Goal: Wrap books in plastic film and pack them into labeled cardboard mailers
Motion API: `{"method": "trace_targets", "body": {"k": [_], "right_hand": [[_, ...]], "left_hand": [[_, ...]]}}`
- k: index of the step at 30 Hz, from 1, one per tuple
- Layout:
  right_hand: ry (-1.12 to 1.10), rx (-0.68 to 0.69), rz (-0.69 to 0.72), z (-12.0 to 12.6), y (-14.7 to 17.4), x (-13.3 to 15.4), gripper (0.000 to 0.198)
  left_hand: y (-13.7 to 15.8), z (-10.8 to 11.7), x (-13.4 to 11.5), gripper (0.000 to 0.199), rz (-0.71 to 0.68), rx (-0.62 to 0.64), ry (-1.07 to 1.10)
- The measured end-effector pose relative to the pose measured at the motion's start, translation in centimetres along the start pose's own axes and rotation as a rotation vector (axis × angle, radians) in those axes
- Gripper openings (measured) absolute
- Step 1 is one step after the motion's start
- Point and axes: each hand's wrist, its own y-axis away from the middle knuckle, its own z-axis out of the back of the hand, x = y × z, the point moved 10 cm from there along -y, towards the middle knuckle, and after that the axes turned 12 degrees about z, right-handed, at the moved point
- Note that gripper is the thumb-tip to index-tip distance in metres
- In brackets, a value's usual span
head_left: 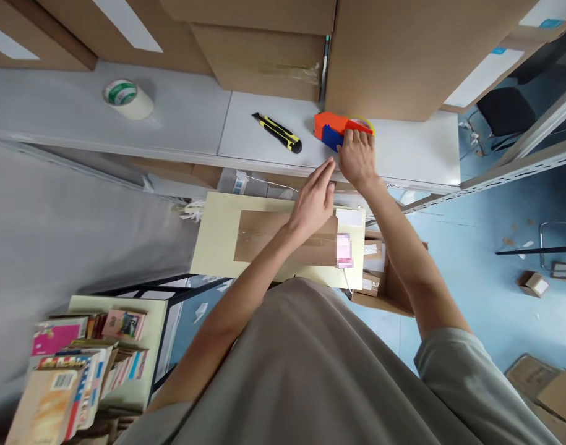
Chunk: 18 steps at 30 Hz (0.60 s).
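My right hand (358,159) is closed on an orange and blue tape dispenser (331,127), which is on the grey shelf near the cardboard boxes. Part of a tape roll shows at its right end. My left hand (312,201), fingers stretched out and close together, hovers above a flat brown cardboard piece (261,238), with nothing seen in it. That cardboard lies on a pale yellow board (214,238) in front of my body. Left of the dispenser a yellow and black utility knife (279,133) rests on the shelf.
A roll of tape (133,102) stands farther left on the shelf. Large cardboard boxes (380,55) line its back. Books (64,377) are stacked at lower left. An open carton (394,281) with small boxes sits right of the board, and a chair (508,117) is at far right.
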Motion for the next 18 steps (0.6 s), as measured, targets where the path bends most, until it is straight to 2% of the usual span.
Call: {"method": "trace_targets", "body": {"k": [3, 6, 8, 9, 11, 14, 16, 18], "right_hand": [[-0.033, -0.109, -0.016, 1.0, 3.4, 0.2, 0.064], [-0.168, -0.185, -0.092, 0.9, 11.1, 1.4, 0.073], [-0.285, -0.107, -0.202, -1.1, 17.1, 3.3, 0.081], [-0.343, -0.032, -0.278, -2.6, 20.0, 4.5, 0.087], [-0.448, 0.115, -0.397, -5.8, 24.5, 7.6, 0.101], [-0.489, 0.191, -0.508, -9.1, 27.5, 10.8, 0.122], [-0.471, 0.172, -0.611, -10.5, 28.3, 10.8, 0.128], [-0.488, 0.153, -0.712, -11.6, 29.0, 9.8, 0.126]], "left_hand": [[5.6, 4.3, 3.6, 0.061, 0.135, -0.045, -0.063], [12.9, 10.3, 10.3, 0.067, 0.420, -0.193, -0.149], [17.9, 13.6, 14.6, 0.074, 0.644, -0.291, -0.177], [20.0, 14.4, 16.3, 0.076, 0.739, -0.303, -0.174], [22.9, 14.4, 18.1, 0.077, 0.866, -0.274, -0.157], [24.2, 13.0, 18.4, 0.079, 0.948, -0.242, -0.164], [24.1, 12.7, 18.2, 0.083, 0.990, -0.267, -0.198], [23.9, 12.8, 18.4, 0.073, 1.016, -0.261, -0.204]]}}
